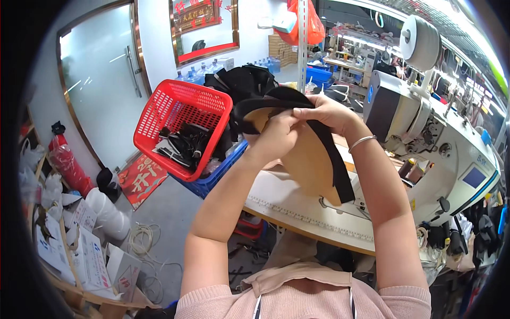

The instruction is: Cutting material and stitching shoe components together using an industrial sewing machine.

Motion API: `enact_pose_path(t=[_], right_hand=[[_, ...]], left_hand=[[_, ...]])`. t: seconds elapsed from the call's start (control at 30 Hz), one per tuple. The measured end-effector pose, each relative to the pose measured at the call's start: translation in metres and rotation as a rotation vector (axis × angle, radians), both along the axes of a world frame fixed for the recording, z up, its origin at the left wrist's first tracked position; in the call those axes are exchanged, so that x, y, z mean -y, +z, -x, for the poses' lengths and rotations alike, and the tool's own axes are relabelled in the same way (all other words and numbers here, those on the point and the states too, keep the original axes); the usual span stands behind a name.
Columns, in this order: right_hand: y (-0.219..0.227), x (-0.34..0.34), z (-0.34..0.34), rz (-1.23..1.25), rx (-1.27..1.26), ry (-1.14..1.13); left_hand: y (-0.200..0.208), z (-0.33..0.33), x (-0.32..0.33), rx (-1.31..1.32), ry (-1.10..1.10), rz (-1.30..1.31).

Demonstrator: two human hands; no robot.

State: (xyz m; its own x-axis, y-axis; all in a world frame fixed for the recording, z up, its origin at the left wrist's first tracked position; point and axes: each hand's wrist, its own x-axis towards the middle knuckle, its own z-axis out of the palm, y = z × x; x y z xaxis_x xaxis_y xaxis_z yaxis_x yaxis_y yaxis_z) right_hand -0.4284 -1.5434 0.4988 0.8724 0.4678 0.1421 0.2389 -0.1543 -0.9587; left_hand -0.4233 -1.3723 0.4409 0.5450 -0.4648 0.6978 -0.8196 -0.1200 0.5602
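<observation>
Piece: your tan-and-black piece (305, 159) is held up over the white surface (284, 201), tan face toward you, its black band running down the right side and its upper part curling over in black.
Right hand: your right hand (333, 113) holds the piece at its top, thumb on the near side, the other fingers mostly hidden behind.
Left hand: your left hand (275, 137) is narrow, fingers curled in against the tan face near the top; whether the fingertips grip it, I cannot tell.
Wrist: you wear a bracelet (363, 141) on the right one.
Basket: to your left, a tilted red basket (183, 98) holds black items (192, 144) and sits on a blue crate (204, 186).
Bundle: black material (241, 80) is heaped behind the piece, just beside the basket.
Machine: a white sewing machine (465, 170) stands to your right.
</observation>
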Motion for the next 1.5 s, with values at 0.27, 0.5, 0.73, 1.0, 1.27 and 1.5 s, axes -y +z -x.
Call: enact_pose_path(t=[0.27, 0.5, 0.73, 1.0, 1.27, 1.5], right_hand=[[-0.056, 0.026, 0.000, -0.069, -0.195, -0.301], [-0.167, 0.067, -0.001, -0.139, -0.515, -0.291], [-0.267, 0.109, 0.036, -0.334, -0.719, -0.343], [-0.290, 0.122, 0.066, -0.387, -0.637, -0.344], [-0.283, 0.122, 0.079, -0.572, -0.628, -0.434], [-0.285, 0.129, 0.075, -0.764, -0.645, -0.492]], left_hand=[[-0.028, -0.015, -0.030, 0.336, 0.330, 0.052], [-0.118, -0.029, -0.004, 0.242, 0.327, -0.214], [-0.220, 0.054, 0.047, 0.150, 0.162, -0.721], [-0.218, 0.072, 0.054, 0.035, 0.099, -0.778], [-0.217, 0.023, 0.026, -0.741, -0.036, 0.229], [-0.201, -0.096, -0.002, -0.031, 0.652, -0.265]])
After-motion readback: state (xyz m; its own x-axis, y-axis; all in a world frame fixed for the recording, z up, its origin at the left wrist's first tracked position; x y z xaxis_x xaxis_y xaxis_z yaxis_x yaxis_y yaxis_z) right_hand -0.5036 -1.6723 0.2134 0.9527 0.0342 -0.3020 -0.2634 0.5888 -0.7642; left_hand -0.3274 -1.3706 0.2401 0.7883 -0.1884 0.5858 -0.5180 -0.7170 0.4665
